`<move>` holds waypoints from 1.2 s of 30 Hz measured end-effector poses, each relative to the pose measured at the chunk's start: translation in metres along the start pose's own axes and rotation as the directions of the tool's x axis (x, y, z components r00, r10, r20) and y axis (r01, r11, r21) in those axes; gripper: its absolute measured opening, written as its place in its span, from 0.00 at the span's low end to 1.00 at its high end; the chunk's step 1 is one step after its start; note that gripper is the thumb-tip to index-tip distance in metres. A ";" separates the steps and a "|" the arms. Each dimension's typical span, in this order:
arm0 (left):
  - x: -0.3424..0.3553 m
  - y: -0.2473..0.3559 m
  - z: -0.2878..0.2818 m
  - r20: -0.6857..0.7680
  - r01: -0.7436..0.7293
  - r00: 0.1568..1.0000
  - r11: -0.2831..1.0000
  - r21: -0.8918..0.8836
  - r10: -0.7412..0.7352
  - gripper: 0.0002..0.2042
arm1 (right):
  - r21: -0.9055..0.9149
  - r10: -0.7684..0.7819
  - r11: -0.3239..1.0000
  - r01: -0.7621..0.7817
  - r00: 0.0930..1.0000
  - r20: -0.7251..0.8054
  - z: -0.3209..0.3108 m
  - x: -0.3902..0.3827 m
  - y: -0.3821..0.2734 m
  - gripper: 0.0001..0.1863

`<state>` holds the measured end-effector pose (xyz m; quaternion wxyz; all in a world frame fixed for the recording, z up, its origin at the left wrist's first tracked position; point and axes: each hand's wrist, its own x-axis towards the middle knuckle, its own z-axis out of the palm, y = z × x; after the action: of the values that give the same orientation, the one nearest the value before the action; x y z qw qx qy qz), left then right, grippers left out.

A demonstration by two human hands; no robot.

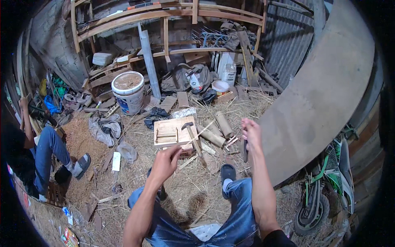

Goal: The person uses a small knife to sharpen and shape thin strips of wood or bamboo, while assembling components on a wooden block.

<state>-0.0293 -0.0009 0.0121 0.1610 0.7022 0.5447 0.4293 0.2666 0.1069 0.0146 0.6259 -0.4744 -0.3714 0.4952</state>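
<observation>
My left hand (166,160) reaches over the front edge of a wooden board (164,125), fingers closed, and I cannot make out what, if anything, is in them. My right hand (251,133) is raised right of the board, closed on a dark narrow tool (245,152) that points down. A small frame of thin sticks (166,136) lies on the board. A hammer (188,127) lies at its right, handle toward me. Several cut bamboo pieces (224,125) and thin sticks lie on the straw beside it.
Another person (53,152) sits at left. A bucket (127,96), plastic bags (105,127) and scrap wood (183,99) lie around. A large panel (312,99) leans at right over a green motorbike (317,185). Timber racks (173,14) line the back wall.
</observation>
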 end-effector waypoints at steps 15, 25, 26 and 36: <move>0.008 0.008 0.030 0.057 -0.044 0.997 0.987 -0.157 0.053 0.09 | -0.099 0.178 0.984 -0.150 0.735 0.654 0.082 -0.078 0.024 0.10; 0.008 0.023 0.014 0.253 -0.002 0.967 0.996 -0.085 0.023 0.08 | -0.199 0.204 0.971 -0.132 0.889 0.409 0.051 -0.039 -0.001 0.13; 0.006 0.022 0.016 0.250 -0.014 0.968 0.996 -0.089 0.036 0.08 | -0.190 0.203 0.972 -0.135 0.893 0.402 0.047 -0.034 -0.002 0.13; 0.003 0.016 0.002 0.122 0.093 0.989 0.991 -0.096 -0.081 0.08 | -0.068 -0.115 0.992 0.109 0.990 -0.085 -0.007 0.013 0.003 0.12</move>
<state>-0.0178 -0.0039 0.0232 0.2468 0.6927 0.5421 0.4066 0.2754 0.1180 0.0101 0.6532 -0.4939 -0.3849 0.4257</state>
